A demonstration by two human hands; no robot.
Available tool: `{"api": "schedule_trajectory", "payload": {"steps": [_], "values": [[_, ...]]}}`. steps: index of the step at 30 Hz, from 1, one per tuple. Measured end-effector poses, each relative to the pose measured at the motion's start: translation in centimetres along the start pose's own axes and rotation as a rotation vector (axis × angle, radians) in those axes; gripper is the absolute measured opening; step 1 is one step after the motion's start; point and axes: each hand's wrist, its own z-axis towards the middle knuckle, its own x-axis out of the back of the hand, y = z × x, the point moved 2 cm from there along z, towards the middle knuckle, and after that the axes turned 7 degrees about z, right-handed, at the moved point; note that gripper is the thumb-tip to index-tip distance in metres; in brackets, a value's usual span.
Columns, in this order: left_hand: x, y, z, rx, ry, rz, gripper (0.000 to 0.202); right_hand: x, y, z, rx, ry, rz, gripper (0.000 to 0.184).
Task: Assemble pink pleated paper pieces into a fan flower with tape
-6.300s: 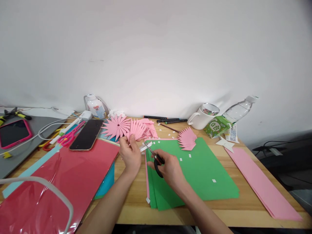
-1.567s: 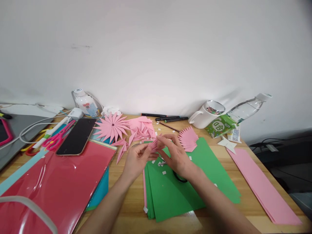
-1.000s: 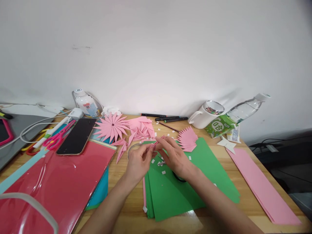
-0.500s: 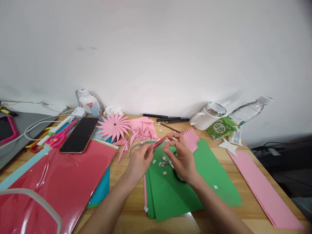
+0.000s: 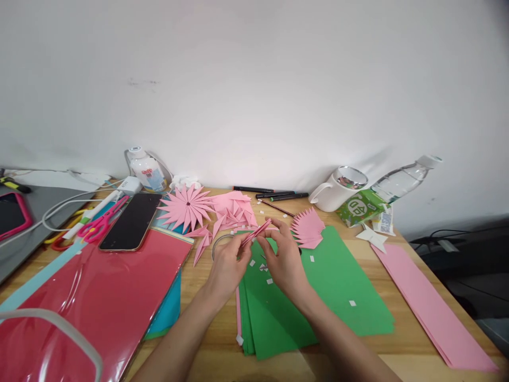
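Observation:
A small piece of folded pink paper (image 5: 258,229) is pinched in my left hand (image 5: 228,265) above the green paper sheets (image 5: 342,286). My right hand (image 5: 285,260) meets it at the far end, fingers curled around its upper tip and thumb close to its side. Under my right hand lies a pair of scissors, mostly hidden. Small white paper bits (image 5: 270,281) are scattered on the green sheets. Just behind my right hand rests a pink pleated paper fan (image 5: 308,229). A pink paper star wheel (image 5: 188,204) and a pile of folded pink pieces (image 5: 234,209) lie beyond.
On the left are a phone (image 5: 130,222), pink scissors (image 5: 101,220) and wrapped red paper (image 5: 107,286). Black markers (image 5: 286,194) lie near the wall. A white mug (image 5: 338,191), green packet (image 5: 361,207) and water bottle (image 5: 405,178) stand right, above pink strips (image 5: 433,307).
My right hand has moved left and closed in on the folded pink paper, covering more of the scissors. The pink pleated fan behind it shows more fully.

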Motion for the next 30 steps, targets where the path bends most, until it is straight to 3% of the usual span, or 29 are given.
{"api": "schedule_trajectory", "payload": {"steps": [8,19,30], "values": [[-0.1,0.0,-0.1,0.000,0.000,0.031,0.016,-0.1,-0.7,-0.2,0.098,0.058,-0.142,0.015],[-0.1,0.0,-0.3,-0.008,-0.003,0.035,0.018,-0.7,-0.8,-0.3,0.080,0.129,-0.260,0.015],[-0.7,-0.4,-0.7,-0.067,0.017,0.048,0.020,-1.2,-0.2,-0.5,0.008,0.220,-0.209,0.013]]}}
